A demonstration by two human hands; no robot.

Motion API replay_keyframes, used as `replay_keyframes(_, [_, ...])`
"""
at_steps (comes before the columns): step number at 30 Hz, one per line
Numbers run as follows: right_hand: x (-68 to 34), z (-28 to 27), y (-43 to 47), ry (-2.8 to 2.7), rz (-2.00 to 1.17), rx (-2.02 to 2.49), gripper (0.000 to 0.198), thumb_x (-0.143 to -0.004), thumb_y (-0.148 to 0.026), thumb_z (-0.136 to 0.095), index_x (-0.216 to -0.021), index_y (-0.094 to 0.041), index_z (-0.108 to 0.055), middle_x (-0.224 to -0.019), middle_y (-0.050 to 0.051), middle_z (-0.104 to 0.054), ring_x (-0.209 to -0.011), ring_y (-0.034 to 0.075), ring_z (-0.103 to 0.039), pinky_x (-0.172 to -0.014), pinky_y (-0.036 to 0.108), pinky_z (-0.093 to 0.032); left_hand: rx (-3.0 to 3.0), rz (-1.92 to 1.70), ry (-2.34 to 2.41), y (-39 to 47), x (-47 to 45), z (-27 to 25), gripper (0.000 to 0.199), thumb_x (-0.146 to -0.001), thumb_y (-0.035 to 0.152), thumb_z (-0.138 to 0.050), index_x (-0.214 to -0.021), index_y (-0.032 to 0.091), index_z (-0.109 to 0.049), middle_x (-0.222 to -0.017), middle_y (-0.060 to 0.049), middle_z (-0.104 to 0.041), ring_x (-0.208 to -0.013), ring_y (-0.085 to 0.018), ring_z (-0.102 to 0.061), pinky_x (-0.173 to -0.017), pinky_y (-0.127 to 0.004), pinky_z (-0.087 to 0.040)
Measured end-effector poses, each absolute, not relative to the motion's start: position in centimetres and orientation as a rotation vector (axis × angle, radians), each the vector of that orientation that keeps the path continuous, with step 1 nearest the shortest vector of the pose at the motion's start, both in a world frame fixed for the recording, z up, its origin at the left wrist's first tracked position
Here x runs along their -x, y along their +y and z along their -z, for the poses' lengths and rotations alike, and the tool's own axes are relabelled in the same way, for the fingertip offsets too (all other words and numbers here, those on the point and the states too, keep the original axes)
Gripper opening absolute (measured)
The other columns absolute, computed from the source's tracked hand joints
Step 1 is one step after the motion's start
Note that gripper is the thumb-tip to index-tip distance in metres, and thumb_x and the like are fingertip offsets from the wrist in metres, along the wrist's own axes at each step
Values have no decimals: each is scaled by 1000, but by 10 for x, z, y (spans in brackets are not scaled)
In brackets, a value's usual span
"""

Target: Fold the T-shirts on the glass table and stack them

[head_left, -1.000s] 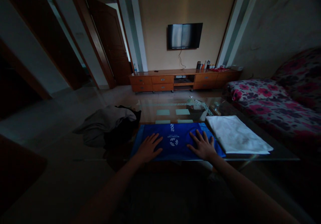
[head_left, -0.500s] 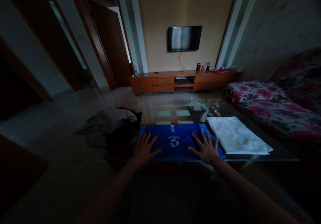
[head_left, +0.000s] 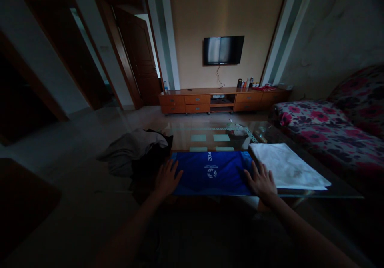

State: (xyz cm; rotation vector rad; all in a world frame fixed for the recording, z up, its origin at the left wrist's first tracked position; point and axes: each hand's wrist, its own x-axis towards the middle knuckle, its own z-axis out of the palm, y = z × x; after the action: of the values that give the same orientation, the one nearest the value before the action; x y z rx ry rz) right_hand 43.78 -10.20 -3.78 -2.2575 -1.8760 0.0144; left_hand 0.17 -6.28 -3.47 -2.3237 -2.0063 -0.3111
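A folded blue garment (head_left: pixel 214 176) with white print lies flat at the front of the glass table (head_left: pixel 336 191). My left hand (head_left: pixel 168 179) is at its left edge, fingers stretched out. At the right edge is my right hand (head_left: pixel 263 181), also with fingers apart. Whether the palms press on the cloth or hover just over it I cannot tell. To the right lies a folded white cloth (head_left: pixel 291 166), close beside my right hand. A rumpled heap of grey clothes (head_left: pixel 132 148) and black cloth (head_left: pixel 153 156) sits left of the blue garment.
At the table's far right are a crumpled plastic bag (head_left: pixel 238 129) and a small glass item (head_left: pixel 262 131). Beyond stands a long wooden TV cabinet (head_left: pixel 197 104) under a wall-mounted television (head_left: pixel 224 50). A floral sofa (head_left: pixel 327 128) is on the right.
My hands have moved outward, from lying spread on the blue garment to its left and right edges. The view has shifted slightly.
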Motion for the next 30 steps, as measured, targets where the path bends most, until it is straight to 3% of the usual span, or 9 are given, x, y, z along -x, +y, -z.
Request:
replay_keyframes(6, [-444, 45, -104, -1788, 32, 2273, 80, -98, -61, -19, -162, -14, -27, -167, 17, -25, -155, 36, -16, -122, 56, -15, 2325, 297, -2143, -66, 7, 31, 68, -102, 55, -27, -160, 20, -28, -167, -13, -28, -154, -31, -22, -122, -50, -19])
replay_keyframes(10, [-425, 37, -86, -1726, 130, 2242, 83, -98, -61, -19, -158, -4, -32, -166, 21, -22, -155, 35, -13, -123, 52, -14, 2070, 332, -2371, -61, 1, 14, 66, -99, 55, -33, -150, 13, -43, -151, -23, -47, -138, -38, -44, -107, -53, -39])
replay_keyframes(13, [-403, 19, -74, -1806, 66, 2148, 75, -100, -60, -21, -154, -13, -42, -165, 17, -27, -154, 33, -18, -123, 53, -16, 1919, 251, -2545, -51, -5, 1, 63, -97, 56, -39, -131, 7, -59, -133, -27, -58, -125, -40, -55, -98, -50, -46])
replay_keyframes(17, [-371, -4, -65, -1895, -109, 2036, 64, -102, -60, -26, -149, -23, -49, -160, 11, -39, -151, 33, -23, -118, 56, -24, 1917, 187, -2661, -34, -11, -8, 65, -92, 57, -51, -126, 2, -60, -124, -29, -65, -117, -39, -64, -94, -43, -49])
replay_keyframes(20, [-349, -17, -61, -1874, -230, 2013, 58, -102, -56, -33, -146, -23, -51, -156, 11, -44, -147, 35, -28, -113, 56, -32, 1974, 211, -2721, -23, -9, -11, 62, -85, 54, -63, -122, 5, -62, -121, -27, -68, -114, -37, -67, -87, -37, -51])
replay_keyframes(23, [-328, -24, -57, -1881, -350, 1967, 51, -101, -52, -41, -141, -24, -57, -150, 13, -50, -140, 35, -37, -109, 55, -36, 2094, 245, -2742, -14, -5, -13, 39, -81, 49, -68, -98, 14, -70, -103, -19, -75, -101, -33, -72, -75, -32, -51])
replay_keyframes(26, [-312, -24, -49, -1947, -531, 1788, 40, -97, -44, -52, -129, -24, -66, -137, 12, -62, -131, 33, -49, -107, 50, -39, 2207, 295, -2670, -8, -4, -12, 20, -80, 39, -69, -76, 20, -66, -87, -10, -75, -89, -27, -73, -70, -28, -48])
replay_keyframes(30, [-293, -14, -34, -1835, -864, 1506, 26, -92, -29, -58, -112, -20, -72, -114, 11, -73, -112, 26, -65, -102, 38, -46, 2341, 464, -2482, -8, -11, -11, 6, -78, 18, -66, -75, 21, -60, -89, -4, -72, -90, -20, -68, -74, -25, -45])
